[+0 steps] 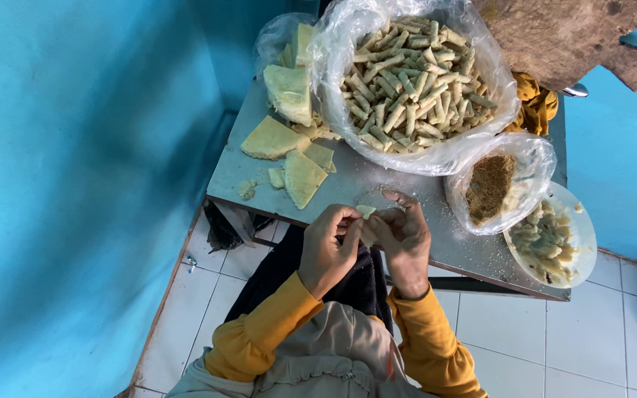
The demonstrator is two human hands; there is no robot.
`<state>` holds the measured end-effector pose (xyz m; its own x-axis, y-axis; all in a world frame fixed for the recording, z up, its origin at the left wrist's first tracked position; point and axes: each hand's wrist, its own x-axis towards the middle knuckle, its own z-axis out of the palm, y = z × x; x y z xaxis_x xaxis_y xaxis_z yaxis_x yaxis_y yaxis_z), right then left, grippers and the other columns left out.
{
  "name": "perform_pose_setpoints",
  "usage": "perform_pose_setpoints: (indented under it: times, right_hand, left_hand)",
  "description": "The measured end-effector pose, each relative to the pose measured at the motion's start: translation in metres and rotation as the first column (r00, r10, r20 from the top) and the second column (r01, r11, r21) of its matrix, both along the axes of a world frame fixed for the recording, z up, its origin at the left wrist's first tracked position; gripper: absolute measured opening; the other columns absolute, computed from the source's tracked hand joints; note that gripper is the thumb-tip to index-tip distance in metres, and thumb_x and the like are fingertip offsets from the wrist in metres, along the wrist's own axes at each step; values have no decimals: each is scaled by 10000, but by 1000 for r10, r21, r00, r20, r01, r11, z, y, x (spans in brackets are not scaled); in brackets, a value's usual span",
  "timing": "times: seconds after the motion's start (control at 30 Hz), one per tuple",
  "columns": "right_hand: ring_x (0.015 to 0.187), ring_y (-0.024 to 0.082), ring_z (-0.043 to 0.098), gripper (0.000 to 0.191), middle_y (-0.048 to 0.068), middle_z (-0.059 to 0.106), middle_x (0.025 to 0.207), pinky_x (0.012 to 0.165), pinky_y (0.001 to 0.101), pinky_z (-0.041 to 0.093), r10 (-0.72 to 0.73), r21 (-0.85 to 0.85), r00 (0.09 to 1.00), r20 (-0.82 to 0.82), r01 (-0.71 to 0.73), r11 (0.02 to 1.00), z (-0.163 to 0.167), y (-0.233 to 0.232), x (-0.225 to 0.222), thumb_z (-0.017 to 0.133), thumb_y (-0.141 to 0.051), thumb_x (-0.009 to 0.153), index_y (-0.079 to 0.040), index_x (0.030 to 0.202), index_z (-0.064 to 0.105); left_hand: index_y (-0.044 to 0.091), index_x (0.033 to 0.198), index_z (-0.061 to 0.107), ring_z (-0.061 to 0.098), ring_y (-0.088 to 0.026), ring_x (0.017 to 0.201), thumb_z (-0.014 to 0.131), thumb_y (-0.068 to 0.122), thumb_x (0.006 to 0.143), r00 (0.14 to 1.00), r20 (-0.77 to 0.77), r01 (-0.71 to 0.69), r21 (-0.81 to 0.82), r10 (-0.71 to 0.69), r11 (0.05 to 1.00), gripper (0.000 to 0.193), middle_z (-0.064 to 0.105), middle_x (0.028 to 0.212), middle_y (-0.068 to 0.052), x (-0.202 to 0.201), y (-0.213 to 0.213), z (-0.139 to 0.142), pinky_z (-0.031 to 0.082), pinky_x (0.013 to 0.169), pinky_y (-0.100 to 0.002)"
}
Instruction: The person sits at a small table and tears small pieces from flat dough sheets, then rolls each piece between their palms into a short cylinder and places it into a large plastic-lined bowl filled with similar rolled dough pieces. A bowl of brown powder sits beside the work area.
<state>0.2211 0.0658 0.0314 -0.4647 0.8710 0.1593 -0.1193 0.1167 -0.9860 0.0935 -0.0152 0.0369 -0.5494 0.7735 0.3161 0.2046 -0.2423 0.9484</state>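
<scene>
My left hand (327, 250) and right hand (405, 239) meet at the near edge of the metal table (422, 243), fingers curled shut around one small pastry wrapper (366, 211), half rolled. Just beyond lie flat wrapper pieces (300, 177) waiting their turn. Behind them, a large plastic bag (414, 85) is heaped with finished rolls. To my right stand a bag of brown filling (489, 188) and a white plate (580, 236) of scraps. Judgement: most is done; some wrappers remain.
</scene>
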Motion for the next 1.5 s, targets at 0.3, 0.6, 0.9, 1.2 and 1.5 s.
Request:
perform_pose_setpoints:
  times: [0.3, 0.6, 0.9, 1.2, 1.5]
  right_hand:
    - [820, 139, 696, 437, 116, 721, 979, 699, 271, 598, 9, -231, 997, -78, -26, 973, 0, 1, 7, 605, 91, 929, -31, 1345, 556]
    - [931, 127, 689, 471, 111, 725, 1050, 801, 256, 580, 54, -17, 996, -64, -55, 998, -16, -2, 5, 614, 164, 941, -17, 1367, 521]
    - [877, 147, 670, 372, 120, 692, 1100, 752, 270, 588, 37, -307, 964, -264, -120, 944, -15, 2, 17, 551, 60, 1012, 49, 1381, 512]
    - [752, 170, 687, 451, 115, 706, 927, 620, 324, 586, -63, 114, 998, -16, 64, 991, 9, 32, 23, 642, 100, 931, 5, 1353, 515]
    - [1098, 277, 711, 299, 90, 753, 1158, 973, 371, 568, -309, 776, 833, 460, -208, 596, 1, 9, 6, 705, -18, 900, -113, 1178, 651]
  left_hand:
    - [-16, 1022, 652, 735, -145, 784, 651, 51, 957, 997, 70, 45, -28, -43, 999, 94, 728, 921, -102, 0, 1, -8, 596, 715, -264]
    - [-19, 1066, 595, 677, -109, 826, 760, 88, 901, 967, 199, 171, -37, -160, 985, 257, 682, 934, -83, 2, 2, -14, 583, 758, -259]
    - [-13, 1087, 618, 627, -63, 848, 664, -1, 992, 867, 436, 229, 82, -241, 970, 106, 662, 958, -40, 5, 9, -49, 540, 779, -225]
    - [42, 1041, 623, 532, -60, 685, 600, 62, 1049, 975, 220, 30, -12, -26, 999, 32, 583, 804, -32, -40, 19, -47, 459, 592, -238]
    - [39, 1263, 637, 559, -354, 1226, 677, 121, 972, 690, -707, -117, 108, 159, 987, 306, 612, 1319, -129, -65, 11, -13, 440, 1083, -500]
